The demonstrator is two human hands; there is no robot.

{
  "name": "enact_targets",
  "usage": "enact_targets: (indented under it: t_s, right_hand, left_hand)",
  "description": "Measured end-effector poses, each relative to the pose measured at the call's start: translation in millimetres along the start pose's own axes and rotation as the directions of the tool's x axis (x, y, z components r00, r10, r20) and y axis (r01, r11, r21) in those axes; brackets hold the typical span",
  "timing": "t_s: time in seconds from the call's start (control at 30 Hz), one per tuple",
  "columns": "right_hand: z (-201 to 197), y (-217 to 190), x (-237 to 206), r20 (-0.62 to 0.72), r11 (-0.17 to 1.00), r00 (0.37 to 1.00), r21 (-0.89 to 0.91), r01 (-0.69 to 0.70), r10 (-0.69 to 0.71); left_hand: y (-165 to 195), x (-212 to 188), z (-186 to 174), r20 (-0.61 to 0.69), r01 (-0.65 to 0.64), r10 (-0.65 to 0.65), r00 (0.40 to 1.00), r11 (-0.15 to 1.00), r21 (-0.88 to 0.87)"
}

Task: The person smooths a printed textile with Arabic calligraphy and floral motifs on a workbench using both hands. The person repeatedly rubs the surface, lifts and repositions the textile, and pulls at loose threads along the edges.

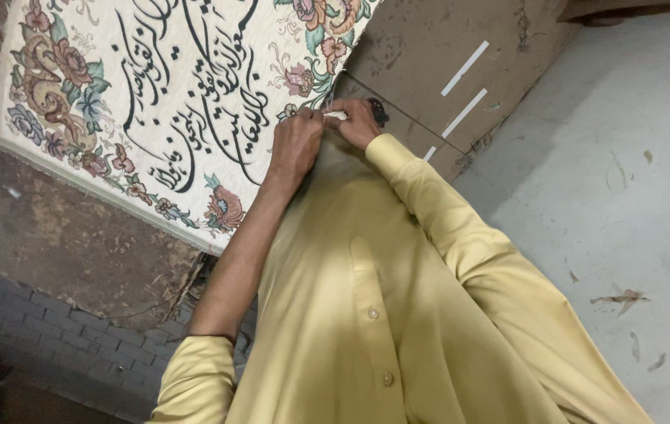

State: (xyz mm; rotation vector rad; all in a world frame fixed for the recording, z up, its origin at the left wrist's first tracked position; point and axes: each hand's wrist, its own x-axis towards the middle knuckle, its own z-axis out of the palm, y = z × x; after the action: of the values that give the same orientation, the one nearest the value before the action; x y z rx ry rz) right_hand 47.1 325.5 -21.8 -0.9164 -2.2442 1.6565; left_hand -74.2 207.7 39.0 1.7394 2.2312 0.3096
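While both your hands meet at the edge of the cream floral rug [162,102], you look to be in the middle of working that border, trimming or finishing it by my reading. The rug hangs or lies across the upper left, from ten to twelve o'clock, its near corner right under your fingers at about twelve. Your left hand [297,145] is closed in a pinch on the rug's edge. Your right hand [357,122] is closed as well, wrapped around a small dark tool [379,112] and touching a pale strip; the tool is too small here to tell its kind. Your yellow shirt [366,314] fills the lower view. The next move calls for keeping the edge taut with the left grip while the right works steadily along the border.
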Motion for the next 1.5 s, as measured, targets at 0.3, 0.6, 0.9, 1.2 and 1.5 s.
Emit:
enact_targets:
  t_s: [0.3,0.6,0.9,1.2,1.5]
  right_hand:
    - [-10,-1,0,0.098,0.98,0.976,0.029,-0.198,0.194]
    - [-2,10,-2,0.011,0.999,0.999,-0.007,-0.036,0.036]
    - [-1,7,-8,0.027,0.956,0.957,0.037,-0.29,0.289]
    - [40,10,-24,-0.077,0.897,0.997,-0.441,-0.031,-0.003]
    - [147,-15,-88,0.384,0.872,0.9,0.346,-0.347,0.206]
  left_hand:
    - [-8,-36,-7,0.097,0.103,-0.1,0.99,0.994,-0.023]
    - [-25,-79,-4,0.103,0.105,-0.103,0.989,0.994,-0.016]
    - [-41,-155,-5,0.125,0.128,-0.13,0.984,0.992,0.019]
    - [-34,-178,-68,-0.32,0.027,-0.075,0.945,0.988,-0.151]
    - [-53,-201,-61,-0.292,0.062,-0.117,0.949,0.98,-0.19]
